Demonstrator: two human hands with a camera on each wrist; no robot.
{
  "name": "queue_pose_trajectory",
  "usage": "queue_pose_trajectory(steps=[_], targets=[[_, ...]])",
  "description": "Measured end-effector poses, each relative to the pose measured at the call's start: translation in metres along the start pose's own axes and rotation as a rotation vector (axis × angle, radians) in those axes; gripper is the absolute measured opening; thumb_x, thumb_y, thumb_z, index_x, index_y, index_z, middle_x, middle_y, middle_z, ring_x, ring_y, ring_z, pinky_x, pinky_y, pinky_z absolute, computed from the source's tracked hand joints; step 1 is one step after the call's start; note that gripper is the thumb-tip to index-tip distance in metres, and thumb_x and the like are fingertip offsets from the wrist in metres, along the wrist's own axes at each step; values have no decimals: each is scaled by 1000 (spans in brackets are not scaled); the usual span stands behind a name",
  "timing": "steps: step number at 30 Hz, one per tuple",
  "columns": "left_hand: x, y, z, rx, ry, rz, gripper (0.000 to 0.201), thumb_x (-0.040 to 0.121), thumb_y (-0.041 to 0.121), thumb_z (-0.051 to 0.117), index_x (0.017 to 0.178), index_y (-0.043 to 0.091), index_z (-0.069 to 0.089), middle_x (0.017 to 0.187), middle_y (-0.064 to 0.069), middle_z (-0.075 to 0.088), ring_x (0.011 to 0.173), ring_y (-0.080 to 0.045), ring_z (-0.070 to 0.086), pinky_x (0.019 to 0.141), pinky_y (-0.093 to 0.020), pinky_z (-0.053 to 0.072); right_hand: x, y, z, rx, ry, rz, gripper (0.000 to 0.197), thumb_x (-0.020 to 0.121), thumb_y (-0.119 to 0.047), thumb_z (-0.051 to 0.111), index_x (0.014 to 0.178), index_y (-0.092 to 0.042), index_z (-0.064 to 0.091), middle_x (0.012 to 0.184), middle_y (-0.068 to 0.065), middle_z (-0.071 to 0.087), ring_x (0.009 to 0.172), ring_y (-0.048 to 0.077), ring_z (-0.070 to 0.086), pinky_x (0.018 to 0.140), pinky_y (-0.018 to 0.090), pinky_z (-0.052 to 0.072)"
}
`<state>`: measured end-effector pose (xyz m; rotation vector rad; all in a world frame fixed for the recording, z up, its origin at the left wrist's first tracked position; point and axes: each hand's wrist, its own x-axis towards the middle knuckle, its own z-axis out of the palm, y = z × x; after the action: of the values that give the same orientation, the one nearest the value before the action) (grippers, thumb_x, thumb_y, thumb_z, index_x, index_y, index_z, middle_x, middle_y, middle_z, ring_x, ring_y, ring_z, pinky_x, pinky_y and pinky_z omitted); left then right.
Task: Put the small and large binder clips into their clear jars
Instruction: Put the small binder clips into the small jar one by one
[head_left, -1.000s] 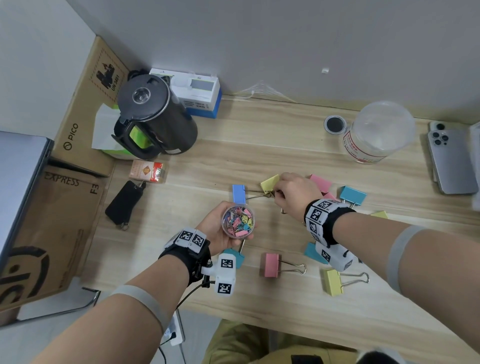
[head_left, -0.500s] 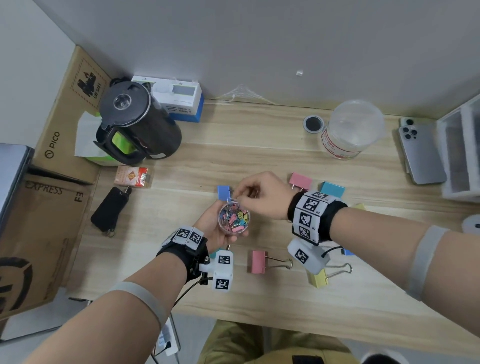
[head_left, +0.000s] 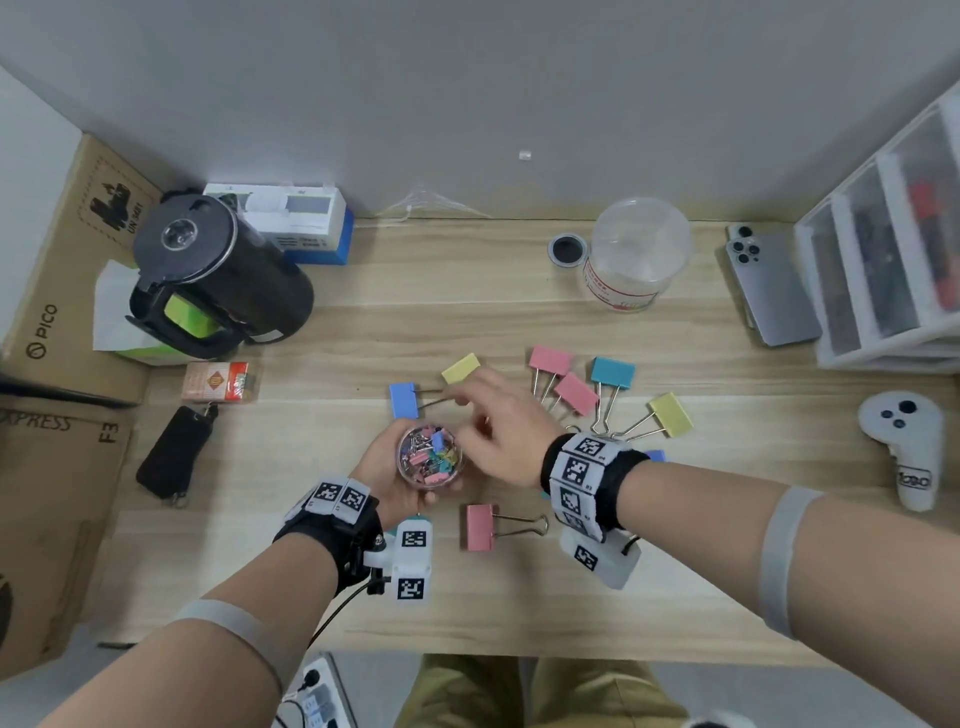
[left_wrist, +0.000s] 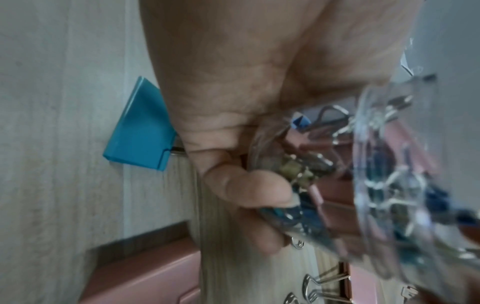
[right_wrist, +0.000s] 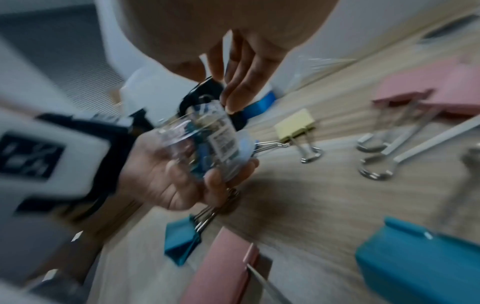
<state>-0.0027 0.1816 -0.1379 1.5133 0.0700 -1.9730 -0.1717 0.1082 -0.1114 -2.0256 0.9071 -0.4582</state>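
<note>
My left hand (head_left: 395, 470) grips a small clear jar (head_left: 430, 456) of small coloured binder clips, held just above the wooden table (head_left: 519, 597). In the left wrist view its fingers (left_wrist: 246, 189) curl round the jar (left_wrist: 376, 185). My right hand (head_left: 493, 431) hovers just right of the jar's mouth, blurred; in the right wrist view its fingers (right_wrist: 241, 82) point down at the jar (right_wrist: 207, 139) with nothing seen in them. Large clips lie around: blue (head_left: 403, 400), yellow (head_left: 461, 368), two pink (head_left: 550, 361), teal (head_left: 613, 372), yellow (head_left: 671, 414), pink (head_left: 480, 526). The large clear jar (head_left: 634, 260) stands at the back.
A black kettle (head_left: 218, 275), a cigarette pack (head_left: 221, 381) and a black pouch (head_left: 174, 452) lie at the left. At the right are a phone (head_left: 774, 288), plastic drawers (head_left: 893, 249) and a white controller (head_left: 906, 447). A small lid (head_left: 566, 249) sits beside the large jar.
My right hand came from the yellow clip to the mouth of the small jar, then drew slightly right of it. My left hand kept holding the jar.
</note>
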Motion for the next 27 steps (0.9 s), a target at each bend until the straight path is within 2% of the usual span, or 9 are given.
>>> queue_pose_trajectory(steps=[3,5,9,12,15,17,21,24,27], targets=[[1,-2,6,5,-51,2,44,91,38,45,97,4,73,91,-16,73,60,-31,66,37,-21,37,5,17,-12,-56,-87,322,28,90,-29,51,109,-16,67,103,1,67,89,17,60,86,37,52],[2,-2,12,5,-95,5,45,86,39,49,97,3,74,94,-17,72,62,-31,66,38,-22,37,4,25,-11,92,-243,521,29,93,-37,50,94,-15,69,90,5,70,83,24,66,78,42,57],[2,-6,24,-3,-119,13,46,80,39,52,97,0,70,89,-18,70,60,-32,65,38,-22,36,-7,31,-4,498,-343,725,25,93,-35,64,86,-12,71,76,5,63,68,13,62,59,26,55],[2,-8,26,-36,-116,16,46,80,38,51,100,-1,67,89,-18,68,59,-32,64,38,-22,36,-9,35,-10,568,-268,706,31,90,-30,69,90,0,71,82,15,69,72,16,65,69,27,58],[2,-9,24,-60,-83,30,44,78,37,52,100,0,62,87,-18,63,59,-33,63,40,-22,36,-7,34,-20,629,-227,695,22,85,-24,75,84,-4,67,88,16,71,87,25,71,86,39,58],[2,-9,21,-68,-59,45,44,76,38,54,99,2,62,86,-17,64,60,-33,63,40,-22,36,-4,27,-27,695,-212,650,19,82,-17,78,73,-11,62,81,11,67,82,23,68,85,39,58],[0,-8,21,-107,-50,58,44,78,38,52,99,1,64,86,-17,65,60,-34,63,39,-21,36,2,12,-35,642,-180,504,23,78,-10,80,70,-14,59,74,8,58,71,18,54,65,22,48],[-2,-6,26,-116,-55,65,40,87,34,45,98,2,66,80,-16,66,57,-33,64,37,-21,35,5,-3,-32,659,-215,419,26,71,-9,86,76,-14,61,83,9,63,75,19,59,70,33,55],[1,-5,26,-131,-44,78,46,99,37,35,94,5,67,74,-13,66,56,-30,61,39,-23,36,8,-15,-24,364,-264,265,35,60,-22,92,77,-22,61,101,2,65,88,15,63,84,43,56]])
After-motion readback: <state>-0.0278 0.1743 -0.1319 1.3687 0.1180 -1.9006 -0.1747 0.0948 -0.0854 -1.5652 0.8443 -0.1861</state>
